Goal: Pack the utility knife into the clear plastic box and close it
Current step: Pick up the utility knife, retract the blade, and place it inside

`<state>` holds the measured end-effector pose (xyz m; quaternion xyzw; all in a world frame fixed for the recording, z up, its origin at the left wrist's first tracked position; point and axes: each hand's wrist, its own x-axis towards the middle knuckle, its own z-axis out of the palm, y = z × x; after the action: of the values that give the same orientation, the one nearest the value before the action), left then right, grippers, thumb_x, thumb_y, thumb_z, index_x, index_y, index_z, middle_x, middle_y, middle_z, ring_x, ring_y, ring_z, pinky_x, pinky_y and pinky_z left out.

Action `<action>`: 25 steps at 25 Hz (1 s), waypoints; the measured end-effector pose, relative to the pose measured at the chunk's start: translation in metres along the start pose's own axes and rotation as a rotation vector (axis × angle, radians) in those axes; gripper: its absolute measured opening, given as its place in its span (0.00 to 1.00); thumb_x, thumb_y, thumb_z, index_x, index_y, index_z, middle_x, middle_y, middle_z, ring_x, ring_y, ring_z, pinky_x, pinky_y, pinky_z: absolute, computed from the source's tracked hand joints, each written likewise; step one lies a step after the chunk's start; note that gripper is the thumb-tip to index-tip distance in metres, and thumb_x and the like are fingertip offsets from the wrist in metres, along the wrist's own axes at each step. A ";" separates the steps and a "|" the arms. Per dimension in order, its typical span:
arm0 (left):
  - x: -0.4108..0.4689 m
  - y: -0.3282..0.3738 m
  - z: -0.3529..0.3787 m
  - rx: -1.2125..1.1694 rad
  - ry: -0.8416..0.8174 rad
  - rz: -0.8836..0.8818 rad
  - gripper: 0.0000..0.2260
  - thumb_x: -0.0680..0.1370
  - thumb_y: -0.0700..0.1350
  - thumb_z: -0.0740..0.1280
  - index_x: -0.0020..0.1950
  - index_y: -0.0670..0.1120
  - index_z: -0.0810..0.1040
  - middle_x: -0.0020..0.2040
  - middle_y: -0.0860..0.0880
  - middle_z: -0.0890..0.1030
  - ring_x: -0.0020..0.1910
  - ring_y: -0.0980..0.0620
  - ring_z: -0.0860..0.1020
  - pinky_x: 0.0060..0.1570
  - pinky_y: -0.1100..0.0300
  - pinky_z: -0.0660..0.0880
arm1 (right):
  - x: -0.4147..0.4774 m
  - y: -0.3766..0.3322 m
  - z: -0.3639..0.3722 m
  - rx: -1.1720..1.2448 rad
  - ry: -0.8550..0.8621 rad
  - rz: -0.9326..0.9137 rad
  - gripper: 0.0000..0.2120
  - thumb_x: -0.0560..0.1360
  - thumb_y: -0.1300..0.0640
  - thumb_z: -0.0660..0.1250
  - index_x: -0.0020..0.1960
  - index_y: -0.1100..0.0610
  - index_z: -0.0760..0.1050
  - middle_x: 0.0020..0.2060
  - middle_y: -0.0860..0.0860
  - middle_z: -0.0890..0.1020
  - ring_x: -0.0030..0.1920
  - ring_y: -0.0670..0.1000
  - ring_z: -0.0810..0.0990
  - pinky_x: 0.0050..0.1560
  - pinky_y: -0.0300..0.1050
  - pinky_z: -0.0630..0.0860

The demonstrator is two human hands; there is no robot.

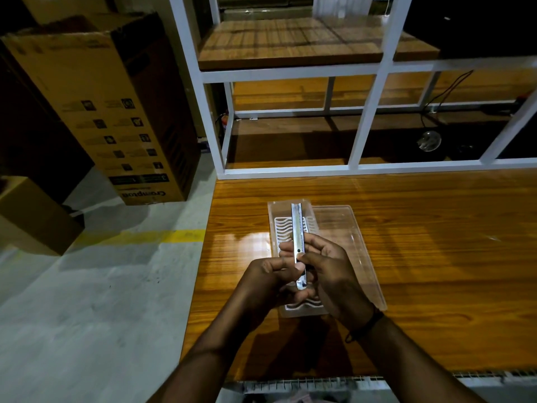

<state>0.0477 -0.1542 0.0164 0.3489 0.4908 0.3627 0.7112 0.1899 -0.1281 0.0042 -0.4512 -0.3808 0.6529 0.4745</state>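
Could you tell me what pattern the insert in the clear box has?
White wavy lines on the insert, seen in the head view.

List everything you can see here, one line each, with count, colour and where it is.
utility knife: one, silver, held above the box
clear plastic box: one, transparent with white wavy insert, on the table, open
lid: one, clear, lying open right of the box
table: one, glossy orange-brown wood, centre and right
shelf frame: one, white with wooden boards, behind the table
cardboard boxes: two, brown, on the floor at left
floor stripe: one, yellow, on grey floor
wristband: one, dark, right wrist
left hand: gripping the knife's near end
right hand: fingers on the knife
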 end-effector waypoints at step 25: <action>0.016 0.001 0.015 0.037 0.259 0.035 0.11 0.79 0.43 0.68 0.48 0.37 0.86 0.41 0.41 0.83 0.32 0.46 0.82 0.29 0.61 0.78 | 0.010 0.012 0.000 0.074 -0.025 0.021 0.14 0.85 0.62 0.57 0.67 0.61 0.76 0.57 0.60 0.87 0.58 0.62 0.86 0.43 0.50 0.85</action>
<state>0.0654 -0.1416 0.0144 0.3207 0.5790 0.4081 0.6287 0.1846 -0.1219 -0.0094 -0.4289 -0.3575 0.6771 0.4794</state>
